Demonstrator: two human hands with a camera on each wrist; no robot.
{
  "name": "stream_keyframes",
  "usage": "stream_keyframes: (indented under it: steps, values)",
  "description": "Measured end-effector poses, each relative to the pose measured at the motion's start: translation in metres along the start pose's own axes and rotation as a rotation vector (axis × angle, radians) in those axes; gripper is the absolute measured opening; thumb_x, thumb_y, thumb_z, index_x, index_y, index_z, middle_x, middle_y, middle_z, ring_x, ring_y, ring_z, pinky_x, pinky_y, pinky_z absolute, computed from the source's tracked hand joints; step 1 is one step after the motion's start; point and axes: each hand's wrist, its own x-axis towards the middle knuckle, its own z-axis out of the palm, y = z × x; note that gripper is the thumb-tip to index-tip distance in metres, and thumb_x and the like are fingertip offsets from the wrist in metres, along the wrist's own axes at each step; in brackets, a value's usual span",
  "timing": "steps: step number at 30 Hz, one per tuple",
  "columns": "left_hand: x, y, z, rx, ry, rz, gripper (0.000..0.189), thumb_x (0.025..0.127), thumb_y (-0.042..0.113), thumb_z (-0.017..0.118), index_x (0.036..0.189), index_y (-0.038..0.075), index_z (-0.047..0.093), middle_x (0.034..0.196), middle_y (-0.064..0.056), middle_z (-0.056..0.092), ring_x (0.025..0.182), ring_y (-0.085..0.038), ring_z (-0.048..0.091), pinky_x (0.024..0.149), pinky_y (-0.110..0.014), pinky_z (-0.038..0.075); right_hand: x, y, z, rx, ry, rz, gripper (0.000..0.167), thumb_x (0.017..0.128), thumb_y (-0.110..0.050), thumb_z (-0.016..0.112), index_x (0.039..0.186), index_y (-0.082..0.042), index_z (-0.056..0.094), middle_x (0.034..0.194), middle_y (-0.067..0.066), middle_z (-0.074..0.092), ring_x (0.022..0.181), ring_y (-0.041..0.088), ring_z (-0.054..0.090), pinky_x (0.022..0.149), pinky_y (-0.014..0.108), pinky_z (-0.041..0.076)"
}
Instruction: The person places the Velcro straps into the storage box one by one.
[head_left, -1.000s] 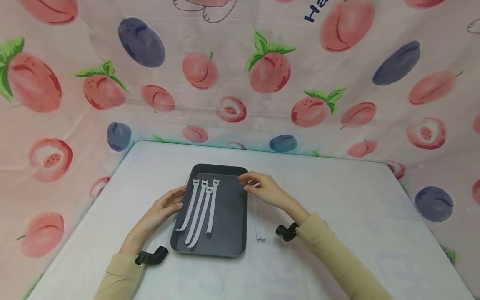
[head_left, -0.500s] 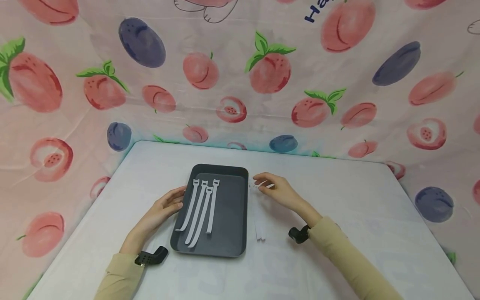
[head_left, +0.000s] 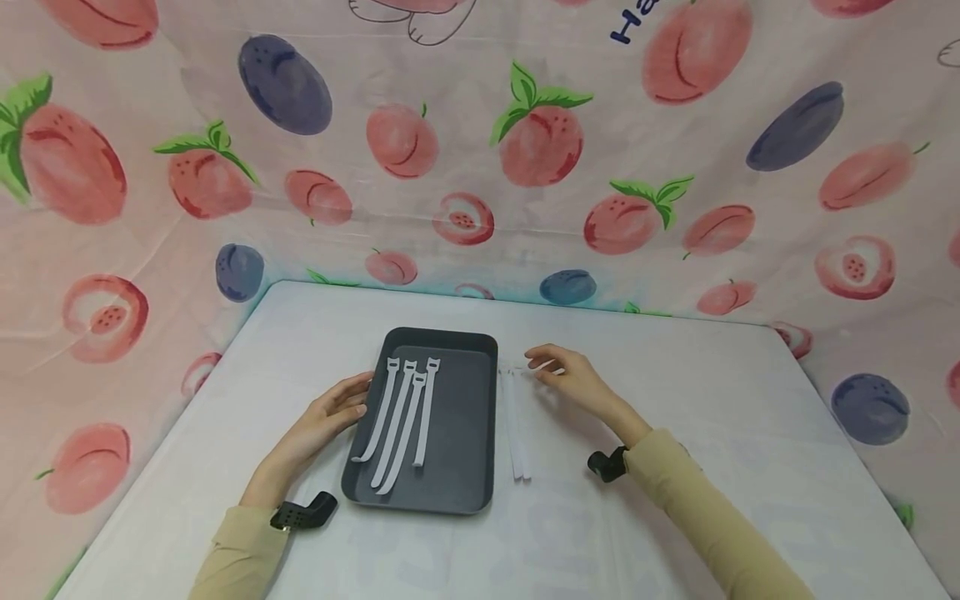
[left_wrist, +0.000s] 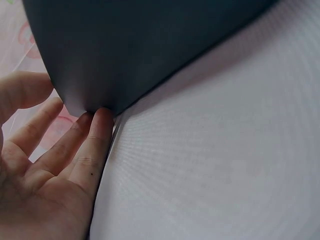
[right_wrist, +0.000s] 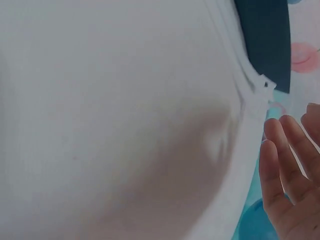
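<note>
A dark grey rectangular tray (head_left: 457,417) lies on the white table. In its left half lie several white hook-and-loop cable ties (head_left: 405,425), with slotted heads toward the far end. My left hand (head_left: 324,423) rests against the tray's left side, and the left wrist view has its fingertips touching the outer wall (left_wrist: 115,55). Right of the tray, a pair of white cable ties (head_left: 517,425) lies on the table, pale against it. Just beyond their heads hovers my right hand (head_left: 570,375), fingers loosely bent and holding nothing. One slotted tie head (right_wrist: 266,84) shows in the right wrist view.
The white table (head_left: 675,517) extends to both sides of the tray. Behind and beside it hangs a pink curtain (head_left: 337,275) printed with peaches. A black wrist camera (head_left: 303,511) sits on the left wrist, another (head_left: 607,464) on the right.
My right hand has moved right, from over the tray's right rim to beyond the two ties on the table. My left hand, the tray and the ties in it have stayed put.
</note>
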Motion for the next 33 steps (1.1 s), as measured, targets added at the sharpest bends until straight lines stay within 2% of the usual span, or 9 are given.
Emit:
stream_keyframes:
  steps: [9, 14, 33]
  values:
    - [0.001, 0.000, 0.000, -0.015, -0.001, -0.003, 0.058, 0.097, 0.019, 0.056, 0.150, 0.014, 0.031, 0.152, -0.020, 0.036, 0.141, -0.037, 0.032, 0.095, -0.010, 0.043, 0.010, 0.014, -0.002, -0.025, -0.001, 0.066, 0.034, 0.093, -0.004, 0.056, 0.128, 0.000, 0.057, 0.115, 0.021, 0.065, 0.103, 0.035, 0.061, 0.081, 0.039, 0.055]
    - [0.001, 0.001, 0.001, -0.011, 0.003, -0.006, 0.058, 0.097, 0.019, 0.056, 0.150, 0.013, 0.031, 0.152, -0.020, 0.036, 0.141, -0.037, 0.032, 0.095, -0.010, 0.043, 0.016, 0.019, 0.000, -0.043, -0.007, 0.102, 0.033, 0.094, -0.006, 0.056, 0.127, -0.002, 0.057, 0.115, 0.019, 0.065, 0.103, 0.033, 0.061, 0.082, 0.039, 0.054]
    - [0.001, -0.002, 0.000, 0.009, 0.011, -0.011, 0.058, 0.097, 0.022, 0.057, 0.149, 0.016, 0.034, 0.152, -0.019, 0.037, 0.140, -0.037, 0.034, 0.095, -0.011, 0.043, 0.036, 0.019, 0.017, -0.055, 0.014, 0.094, 0.029, 0.093, -0.004, 0.057, 0.121, 0.000, 0.061, 0.112, 0.020, 0.066, 0.097, 0.031, 0.062, 0.083, 0.039, 0.053]
